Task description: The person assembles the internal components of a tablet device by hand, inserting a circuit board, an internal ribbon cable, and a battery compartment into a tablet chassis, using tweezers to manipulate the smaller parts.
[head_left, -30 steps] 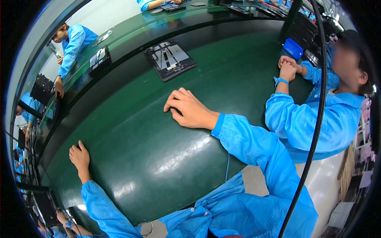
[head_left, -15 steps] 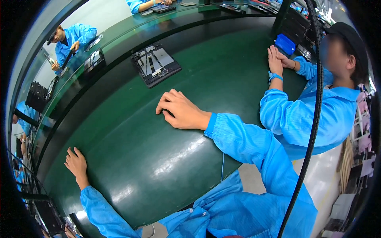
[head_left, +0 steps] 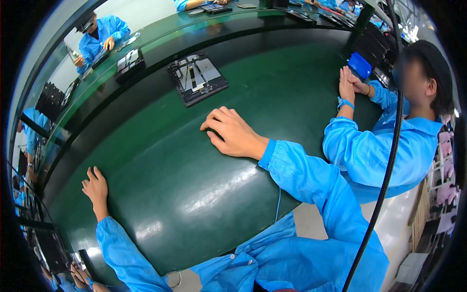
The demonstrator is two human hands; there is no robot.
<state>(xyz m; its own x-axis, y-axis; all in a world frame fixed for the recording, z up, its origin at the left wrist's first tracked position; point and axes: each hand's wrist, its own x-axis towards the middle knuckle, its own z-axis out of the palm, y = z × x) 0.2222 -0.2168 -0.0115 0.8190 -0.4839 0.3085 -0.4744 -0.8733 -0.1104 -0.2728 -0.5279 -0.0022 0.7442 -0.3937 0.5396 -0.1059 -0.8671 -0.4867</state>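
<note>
My right hand [head_left: 236, 134] rests palm down on the green tabletop [head_left: 160, 190], its fingers bent and loosely apart with nothing seen in them. Off to the left, my left hand [head_left: 97, 189] lies near the table's left side, fingers spread and holding nothing. Beyond my right hand sits an opened tablet-like device [head_left: 221, 83] in a black casing, its inner parts showing. Neither hand touches it.
A co-worker [head_left: 384, 141] in blue sits at the right with hands together, near a blue tray [head_left: 360, 65]. Another person [head_left: 104, 36] works across a raised ledge, where a second opened device [head_left: 129, 62] lies. A black cable [head_left: 390, 160] hangs at the right.
The whole view has shifted a little, so most things appear slightly right. Both my hands keep nearly the same pose. The person across the ledge has lowered a dark flat object.
</note>
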